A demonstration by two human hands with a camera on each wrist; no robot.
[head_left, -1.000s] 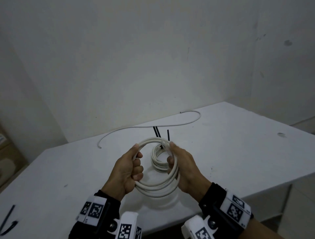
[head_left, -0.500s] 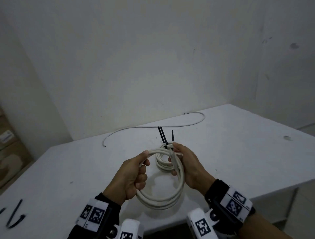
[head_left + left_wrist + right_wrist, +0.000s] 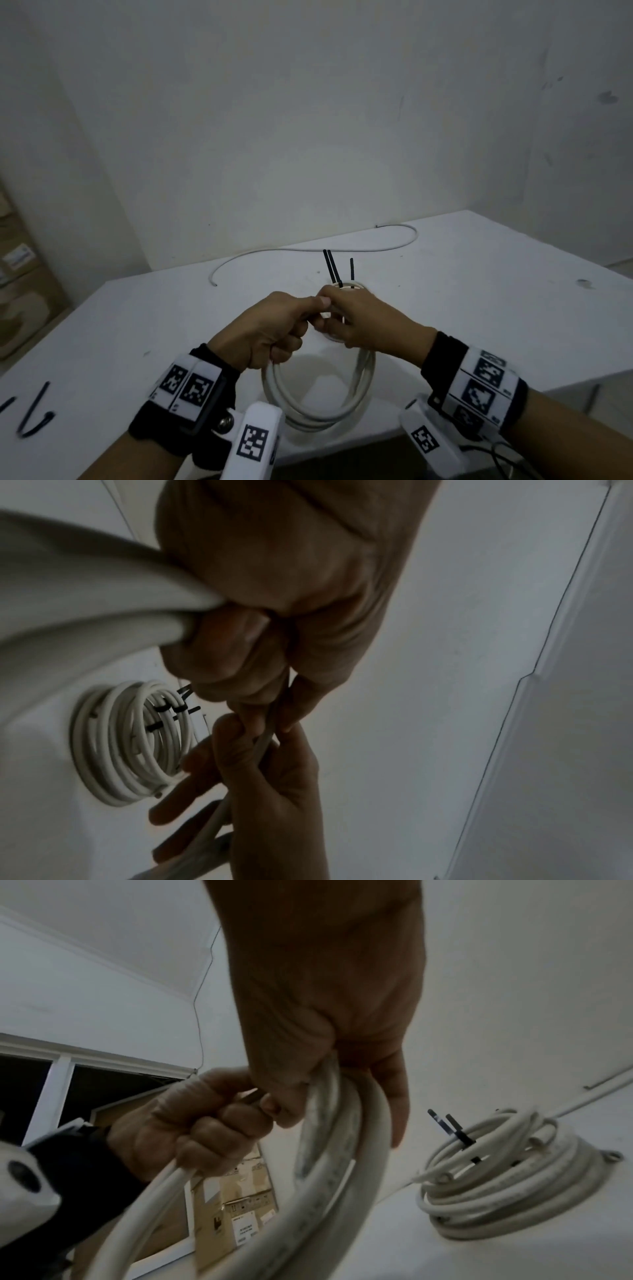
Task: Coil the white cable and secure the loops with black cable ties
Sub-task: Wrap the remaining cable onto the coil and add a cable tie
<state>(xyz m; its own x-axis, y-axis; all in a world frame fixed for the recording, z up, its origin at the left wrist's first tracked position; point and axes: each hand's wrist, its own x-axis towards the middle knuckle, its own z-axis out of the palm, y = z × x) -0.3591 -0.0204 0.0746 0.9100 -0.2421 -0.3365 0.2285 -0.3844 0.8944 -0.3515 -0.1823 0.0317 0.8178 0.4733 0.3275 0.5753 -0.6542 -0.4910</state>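
A coil of white cable [image 3: 318, 397] hangs upright above the white table [image 3: 479, 308], held at its top by both hands. My left hand [image 3: 301, 318] grips the loops in a fist, its thumb meeting my right hand [image 3: 339, 318], whose fingers wrap the same loops. In the left wrist view the left hand [image 3: 260, 685] pinches one strand of the cable [image 3: 85, 610]. In the right wrist view the right hand [image 3: 325, 1069] closes round the loops [image 3: 329, 1150]. Behind them a second white coil [image 3: 496, 1177] lies on the table, bound with black ties [image 3: 452, 1131].
A loose length of white cable [image 3: 308, 250] curves along the table's far edge by the wall. Spare black ties [image 3: 34, 414] lie at the near left. Cardboard boxes [image 3: 20, 291] stand on the floor to the left. The table's front edge is just below the wrists.
The two hands, apart on opposite sides of the coil before, have come together at its top. The coil now hangs lower beneath them.
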